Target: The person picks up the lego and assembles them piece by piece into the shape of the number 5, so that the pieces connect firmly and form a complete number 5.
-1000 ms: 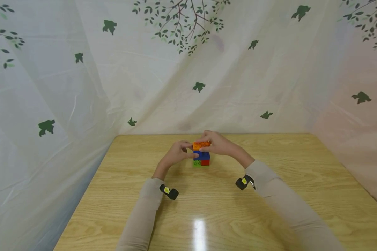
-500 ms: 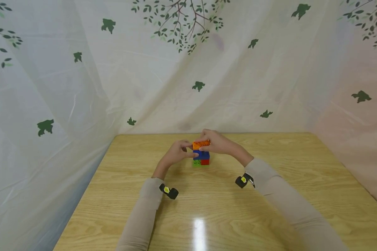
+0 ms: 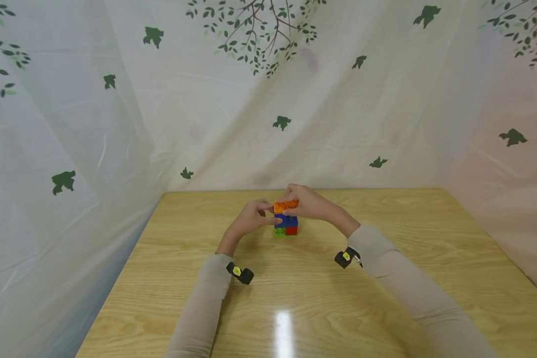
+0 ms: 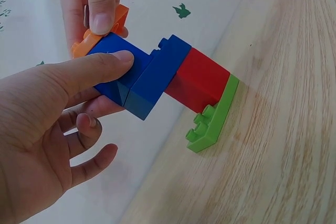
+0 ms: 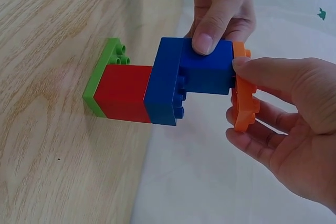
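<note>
A tower of toy building blocks stands upright at the table's far side. At its foot lies a green plate (image 5: pixel 98 80), with a red block (image 5: pixel 125 93) on part of it. A wider blue brick (image 5: pixel 164 80) sits on the red one, and a second blue block (image 5: pixel 210 72) above that is set toward one end. My left hand (image 3: pixel 249 218) pinches this upper blue block with thumb and fingers. Along the top runs a thin orange brick (image 5: pixel 244 98), which my right hand (image 3: pixel 312 204) pinches; it appears to touch the upper blue block.
The wooden table (image 3: pixel 286 283) meets a pale cloth backdrop (image 3: pixel 232 139) printed with leaves and birds just behind the tower. Each wrist carries a small black camera, one on the left cuff (image 3: pixel 241 274) and another camera (image 3: pixel 345 257) on the right.
Both hands keep their grip on the blue block and the orange brick, with hardly any movement. The head view has shifted very slightly.
</note>
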Motion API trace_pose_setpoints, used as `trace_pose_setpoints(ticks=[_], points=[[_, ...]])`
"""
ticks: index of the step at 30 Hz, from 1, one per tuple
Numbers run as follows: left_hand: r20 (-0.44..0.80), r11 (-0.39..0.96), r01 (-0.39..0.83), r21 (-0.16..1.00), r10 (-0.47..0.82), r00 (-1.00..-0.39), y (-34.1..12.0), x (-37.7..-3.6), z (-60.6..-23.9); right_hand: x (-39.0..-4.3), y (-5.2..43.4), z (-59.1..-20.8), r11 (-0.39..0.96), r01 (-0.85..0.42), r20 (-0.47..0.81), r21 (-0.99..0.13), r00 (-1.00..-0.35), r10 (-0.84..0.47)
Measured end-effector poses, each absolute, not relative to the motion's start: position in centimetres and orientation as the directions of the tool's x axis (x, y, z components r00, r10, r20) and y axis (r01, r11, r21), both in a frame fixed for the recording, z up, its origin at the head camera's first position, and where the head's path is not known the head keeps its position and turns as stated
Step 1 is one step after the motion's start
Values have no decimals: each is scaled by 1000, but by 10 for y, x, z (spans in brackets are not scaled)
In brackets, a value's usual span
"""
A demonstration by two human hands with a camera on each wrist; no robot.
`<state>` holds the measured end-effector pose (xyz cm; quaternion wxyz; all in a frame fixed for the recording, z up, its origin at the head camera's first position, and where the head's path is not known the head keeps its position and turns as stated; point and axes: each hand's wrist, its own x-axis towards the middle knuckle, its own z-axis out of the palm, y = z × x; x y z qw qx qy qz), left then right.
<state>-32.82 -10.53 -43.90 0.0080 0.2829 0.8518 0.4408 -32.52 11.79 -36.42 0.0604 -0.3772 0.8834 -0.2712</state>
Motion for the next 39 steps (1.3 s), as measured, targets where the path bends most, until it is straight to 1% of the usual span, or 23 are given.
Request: trace_pose_setpoints(ticks=[7, 14, 20, 28, 36, 39], points=[[233, 449, 470, 760, 486, -842, -105, -327, -440, -323, 119, -366, 565, -636, 114, -525, -711, -694], [220, 455, 450, 768, 472, -854, -104, -327, -439, -323, 120, -367, 549, -663, 147, -510, -696, -703], [221, 454, 449, 769, 470, -854, -105, -326, -437, -327, 120, -369, 562, -651, 130, -510, -705, -698], [225, 450, 453, 770, 473, -852, -104, -327, -439, -327, 121, -369, 540, -660, 133, -522, -689, -712], [228, 450, 463, 764, 482, -846, -105, -328, -439, -327, 121, -367, 556, -643, 104, -526, -698, -708], [228, 448, 463, 765, 483, -845, -105, -328, -439, -326, 120, -367, 551, -649, 106, -525, -692, -714]])
